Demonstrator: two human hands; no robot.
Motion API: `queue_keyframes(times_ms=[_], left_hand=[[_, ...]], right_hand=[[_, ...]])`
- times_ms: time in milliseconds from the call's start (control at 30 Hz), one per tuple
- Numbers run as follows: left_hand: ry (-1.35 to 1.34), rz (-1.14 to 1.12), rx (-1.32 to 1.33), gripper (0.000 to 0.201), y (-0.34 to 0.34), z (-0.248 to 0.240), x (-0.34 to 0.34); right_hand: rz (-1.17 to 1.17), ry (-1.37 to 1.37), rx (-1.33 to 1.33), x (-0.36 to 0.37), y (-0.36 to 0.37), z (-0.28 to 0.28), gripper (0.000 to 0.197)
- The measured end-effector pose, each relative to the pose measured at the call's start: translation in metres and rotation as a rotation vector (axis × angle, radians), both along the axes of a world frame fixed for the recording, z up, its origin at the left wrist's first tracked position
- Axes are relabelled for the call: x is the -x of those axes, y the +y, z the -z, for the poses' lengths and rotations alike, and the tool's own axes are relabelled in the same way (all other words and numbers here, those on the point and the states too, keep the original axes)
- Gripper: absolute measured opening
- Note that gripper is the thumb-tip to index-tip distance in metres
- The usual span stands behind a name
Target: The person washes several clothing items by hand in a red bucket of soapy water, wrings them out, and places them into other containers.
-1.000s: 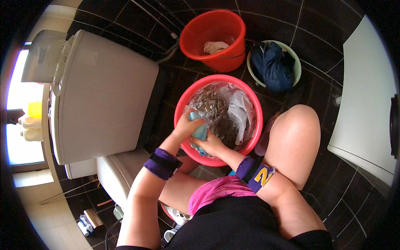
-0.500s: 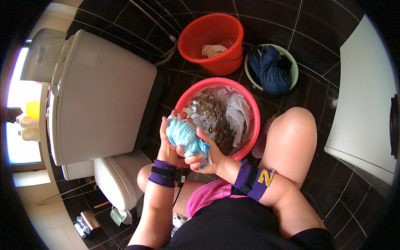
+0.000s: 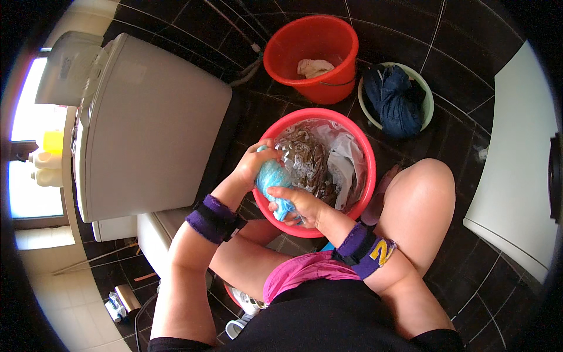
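A bunched, wet light-blue cloth [image 3: 272, 177] is gripped between my two hands over the left side of a red basin [image 3: 369, 155]. My left hand [image 3: 251, 165] wraps its far end, knuckles up. Closed around the near end is my right hand [image 3: 304, 206], its thumb lying across the fabric. Below them, the basin holds soapy water with brown cloth [image 3: 306, 161] in the middle and white cloth [image 3: 346, 170] along the right side. Purple bands with black straps circle both forearms.
Behind the basin stands a red bucket [image 3: 345, 70] with a pale cloth [image 3: 315, 68] inside. Beside it, a light-green basin [image 3: 430, 105] holds dark-blue clothing [image 3: 399, 102]. A large white appliance [image 3: 155, 129] rises on the left, another white panel [image 3: 519, 158] on the right.
Both hands have moved forward with the light-blue cloth, now over the basin's left part. My left hand has turned over its end, and the cloth looks more tightly squeezed.
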State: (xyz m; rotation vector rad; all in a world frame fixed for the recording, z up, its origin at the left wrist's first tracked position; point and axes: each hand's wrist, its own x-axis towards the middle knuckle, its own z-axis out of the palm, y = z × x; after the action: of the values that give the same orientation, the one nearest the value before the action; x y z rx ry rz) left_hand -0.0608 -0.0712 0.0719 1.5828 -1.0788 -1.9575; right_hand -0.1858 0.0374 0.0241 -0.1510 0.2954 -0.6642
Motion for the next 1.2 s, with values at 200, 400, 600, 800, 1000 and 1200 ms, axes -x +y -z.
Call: queue_keyframes(times_ms=[200, 400, 600, 800, 1000, 1200], left_hand=[[-0.293, 0.127, 0.189, 0.014, 0.000, 0.027, 0.005], [-0.715, 0.318, 0.602, 0.019, 0.007, 0.080, -0.006], [-0.804, 0.309, 0.600, 0.020, 0.026, 0.090, 0.009], [-0.342, 0.002, 0.292, 0.017, 0.026, 0.114, -0.009], [-0.039, -0.278, 0.193, 0.047, 0.043, 0.092, -0.044], [-0.942, 0.118, 0.688, 0.050, 0.090, 0.125, -0.083]], right_hand=[[0.098, 0.285, -0.052, -0.022, -0.002, 0.027, 0.029], [0.178, 0.580, 0.056, -0.040, 0.004, 0.063, 0.032], [0.085, 0.764, 0.057, -0.039, 0.012, 0.084, 0.041], [0.138, 0.596, -0.030, -0.021, 0.015, 0.070, 0.037], [0.133, 0.409, -0.146, 0.005, -0.022, 0.012, 0.044], [0.555, 0.533, 0.262, 0.028, -0.134, -0.054, 0.079]])
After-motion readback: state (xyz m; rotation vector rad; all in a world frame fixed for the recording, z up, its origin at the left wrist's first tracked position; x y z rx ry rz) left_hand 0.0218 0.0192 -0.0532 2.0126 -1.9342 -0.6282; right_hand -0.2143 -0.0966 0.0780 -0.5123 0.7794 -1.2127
